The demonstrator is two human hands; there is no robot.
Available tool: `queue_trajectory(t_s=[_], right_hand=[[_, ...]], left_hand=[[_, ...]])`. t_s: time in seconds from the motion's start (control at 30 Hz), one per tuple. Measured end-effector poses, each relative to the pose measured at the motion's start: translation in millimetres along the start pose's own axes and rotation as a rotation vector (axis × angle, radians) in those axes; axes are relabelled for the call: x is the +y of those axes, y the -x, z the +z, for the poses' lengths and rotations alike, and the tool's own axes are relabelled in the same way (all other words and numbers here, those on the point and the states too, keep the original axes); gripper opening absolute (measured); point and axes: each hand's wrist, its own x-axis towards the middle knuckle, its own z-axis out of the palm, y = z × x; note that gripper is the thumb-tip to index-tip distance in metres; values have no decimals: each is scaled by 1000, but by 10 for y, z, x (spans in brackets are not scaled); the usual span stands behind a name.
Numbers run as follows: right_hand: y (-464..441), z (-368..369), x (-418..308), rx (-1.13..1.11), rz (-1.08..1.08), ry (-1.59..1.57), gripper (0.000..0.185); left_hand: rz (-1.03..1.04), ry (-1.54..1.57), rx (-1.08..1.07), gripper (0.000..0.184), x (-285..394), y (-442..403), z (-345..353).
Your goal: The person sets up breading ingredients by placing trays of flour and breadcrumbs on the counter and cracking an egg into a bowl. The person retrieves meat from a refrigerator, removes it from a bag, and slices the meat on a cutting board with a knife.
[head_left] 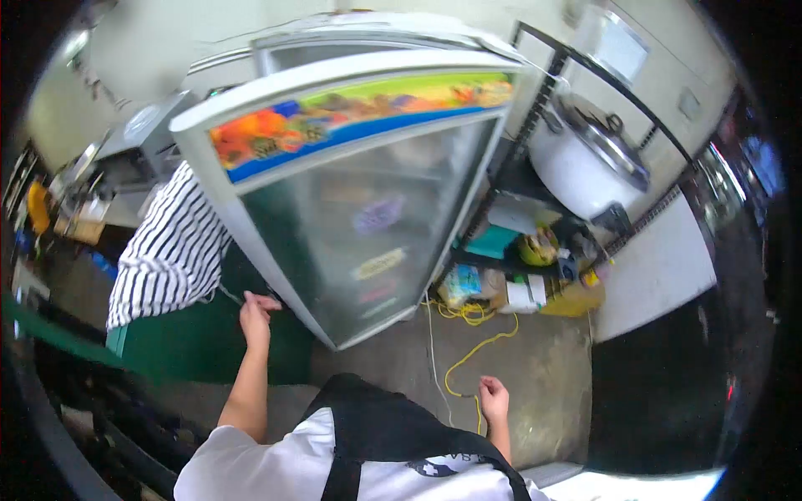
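A glass-door display fridge point(351, 250) with a colourful fruit banner stands tall in front of me. Its glass is hazy, and blurred packs and shelves show through it. My left hand point(257, 312) is beside the lower left edge of the fridge door, fingers pointing toward it; whether they touch the frame is unclear. Nothing shows in that hand. My right hand point(494, 397) hangs low on the right, fingers curled in, with nothing visible in them. It is nearest to a yellow cable point(462, 361) on the floor.
A black-and-white striped cloth point(171, 259) lies over a dark green surface point(259, 359) at left. On the right, a black rack point(535, 100) holds a large white rice cooker point(576, 167). Boxes point(525, 294) and packets sit lower. A white cord point(433, 359) crosses the floor.
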Motion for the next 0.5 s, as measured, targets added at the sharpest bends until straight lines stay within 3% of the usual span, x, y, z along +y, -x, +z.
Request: queue_trajectory(t_s=[0.07, 0.1, 0.17, 0.27, 0.33, 0.4, 0.43, 0.5], right_hand=[[-300, 192, -294, -113, -68, -139, 17], [-408, 305, -433, -172, -89, -223, 18], [-582, 539, -712, -285, -124, -392, 21], [-679, 721, -1244, -431, -126, -482, 26], [-748, 815, -1501, -355, -204, -415, 29], [-817, 793, -1612, -202, -307, -261, 32], [-846, 735, -1641, -134, -339, -180, 33], [-836, 486, -1647, -63, -351, -57, 36]], left_hand=[[-21, -51, -17, 49, 39, 288, -23], [-45, 64, -122, 48, 100, 420, 1], [-284, 225, -503, 39, 77, 501, 100], [-295, 130, -995, 46, 285, 681, 482], [-124, 120, -1470, 53, 353, 717, 811], [-218, 104, -1743, 54, 381, 856, 1200], [-253, 95, -1830, 52, 517, 932, 1347], [-169, -69, -1773, 40, 560, 1028, 1662]])
